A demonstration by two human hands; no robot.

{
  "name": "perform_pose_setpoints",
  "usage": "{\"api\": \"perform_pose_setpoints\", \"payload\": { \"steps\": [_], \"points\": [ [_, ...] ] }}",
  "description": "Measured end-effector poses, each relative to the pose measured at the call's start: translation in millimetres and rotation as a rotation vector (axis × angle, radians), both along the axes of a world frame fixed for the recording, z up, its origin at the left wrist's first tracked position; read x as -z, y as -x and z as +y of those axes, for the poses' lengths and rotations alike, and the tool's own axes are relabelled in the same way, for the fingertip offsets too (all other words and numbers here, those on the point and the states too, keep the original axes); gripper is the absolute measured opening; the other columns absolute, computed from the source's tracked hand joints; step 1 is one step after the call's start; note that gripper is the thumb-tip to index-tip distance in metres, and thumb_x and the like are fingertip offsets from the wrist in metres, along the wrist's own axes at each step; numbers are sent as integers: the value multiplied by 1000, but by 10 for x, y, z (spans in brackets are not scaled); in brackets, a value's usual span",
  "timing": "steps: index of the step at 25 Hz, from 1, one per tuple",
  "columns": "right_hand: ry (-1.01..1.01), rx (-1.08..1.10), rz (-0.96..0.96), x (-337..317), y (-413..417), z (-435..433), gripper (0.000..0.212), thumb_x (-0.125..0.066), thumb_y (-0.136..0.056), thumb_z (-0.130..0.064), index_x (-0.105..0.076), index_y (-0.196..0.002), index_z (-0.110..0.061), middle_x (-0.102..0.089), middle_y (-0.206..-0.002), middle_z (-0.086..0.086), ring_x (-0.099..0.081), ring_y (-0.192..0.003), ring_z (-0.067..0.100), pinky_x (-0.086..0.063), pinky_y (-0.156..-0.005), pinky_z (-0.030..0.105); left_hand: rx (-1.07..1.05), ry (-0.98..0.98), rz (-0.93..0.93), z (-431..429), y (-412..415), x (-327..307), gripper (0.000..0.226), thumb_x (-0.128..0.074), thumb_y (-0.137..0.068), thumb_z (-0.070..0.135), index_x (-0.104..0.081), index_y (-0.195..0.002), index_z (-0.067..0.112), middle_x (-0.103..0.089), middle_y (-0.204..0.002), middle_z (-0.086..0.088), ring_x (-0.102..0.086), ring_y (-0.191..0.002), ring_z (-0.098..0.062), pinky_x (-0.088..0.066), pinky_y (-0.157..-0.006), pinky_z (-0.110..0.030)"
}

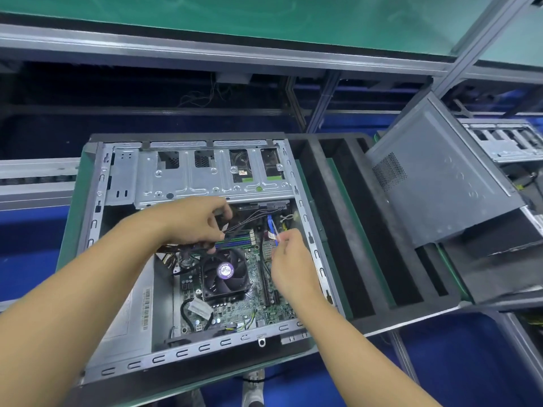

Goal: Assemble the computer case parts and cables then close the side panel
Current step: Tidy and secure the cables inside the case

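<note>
An open grey computer case (123, 362) lies on its side in front of me, motherboard and black CPU fan (224, 273) exposed. My left hand (195, 221) reaches in below the metal drive cage (205, 177) and grips a bundle of black cables (246, 223) above the memory slots. My right hand (289, 254) is over the right part of the board and pinches the end of a blue flat cable (271, 227). The grey side panel (440, 177) leans tilted to the right of the case.
The case sits on a tray with black foam slots (352, 230) to its right. A conveyor rail (35, 177) runs on the left. Another open chassis (505, 139) stands at the far right. A metal shelf frame (235, 51) crosses overhead. Blue floor shows below.
</note>
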State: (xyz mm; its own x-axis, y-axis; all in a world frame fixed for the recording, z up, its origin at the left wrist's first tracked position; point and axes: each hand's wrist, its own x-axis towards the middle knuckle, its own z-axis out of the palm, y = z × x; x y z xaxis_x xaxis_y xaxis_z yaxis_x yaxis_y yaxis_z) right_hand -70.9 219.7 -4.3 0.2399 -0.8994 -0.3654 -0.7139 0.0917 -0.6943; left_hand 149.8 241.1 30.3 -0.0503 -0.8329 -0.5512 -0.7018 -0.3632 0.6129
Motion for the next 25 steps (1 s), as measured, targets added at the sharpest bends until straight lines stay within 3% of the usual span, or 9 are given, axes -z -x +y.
{"api": "perform_pose_setpoints", "payload": {
  "steps": [2, 4, 7, 10, 12, 15, 19, 22, 25],
  "points": [
    [132, -64, 47, -34, -13, 46, 14, -33, -108, -24, -46, -114, -22, -63, -82, -2, -62, -72, 20, -49, -63, 39, 65, 86, -272, -40, 60, -115, 10, -65, -89, 21, -64, -95, 30, -69, -73, 12, -64, -76, -10, -47, -61, -26],
    [203, -92, 40, -43, -10, 72, 12, -36, -107, -25, -46, -113, -21, -62, -78, -5, -61, -68, 17, -46, -58, 36, 102, 112, -369, -39, 108, -201, 6, -62, -87, 23, -63, -85, 29, -66, -71, 16, -57, -71, 1, -38, -56, -23],
    [156, -66, -88, -31, 3, 54, 6, -41, -103, -20, -45, -104, -23, -61, -73, -4, -55, -58, 14, -41, -55, 35, 128, 4, -183, 0, 76, -203, 8, -61, -92, 30, -62, -85, 28, -66, -75, 13, -62, -66, -8, -45, -59, -26],
    [3, 22, -262, 12, 11, 8, 16, -41, -99, -10, -45, -96, -26, -60, -63, -4, -48, -54, 13, -41, -56, 32, -60, -16, 104, 43, 136, -157, 11, -64, -94, 28, -67, -86, 21, -64, -73, 3, -65, -65, -22, -57, -64, -34],
    [-62, 85, -353, 54, 15, -17, 18, -39, -98, -5, -42, -93, -23, -58, -63, -2, -47, -60, 18, -40, -60, 35, -109, 28, 128, 72, 207, -115, 12, -67, -91, 29, -70, -81, 23, -63, -68, 6, -61, -60, -15, -52, -60, -28],
    [-74, 107, -395, 91, 19, -30, 17, -39, -97, -7, -39, -89, -22, -53, -64, -1, -40, -56, 15, -34, -54, 30, 51, 93, 61, 120, 324, -92, 10, -70, -83, 26, -64, -75, 29, -61, -65, 14, -54, -57, -7, -45, -57, -26],
    [-3, 101, -304, 108, 41, -29, 20, -39, -96, -10, -37, -85, -26, -48, -70, -1, -38, -51, 6, -35, -51, 23, 235, 169, 158, 133, 481, -92, 6, -64, -91, 29, -68, -94, 32, -68, -84, 16, -65, -76, -12, -51, -75, -28],
    [-54, 112, -382, 112, 31, -25, 16, -37, -97, -7, -38, -90, -21, -52, -74, 6, -46, -63, 17, -40, -57, 32, 183, 165, 183, 144, 572, 22, 16, -57, -95, 24, -72, -92, 29, -70, -77, 11, -55, -55, -3, -45, -57, -17],
    [-87, 139, -450, 111, 18, -27, 21, -34, -90, -3, -40, -91, -23, -53, -62, -4, -47, -55, 18, -37, -47, 26, -57, 118, 233, 166, 670, 169, 17, -60, -86, 18, -73, -79, 28, -71, -67, 8, -46, -43, -6, -38, -44, -18]
  ]
}}
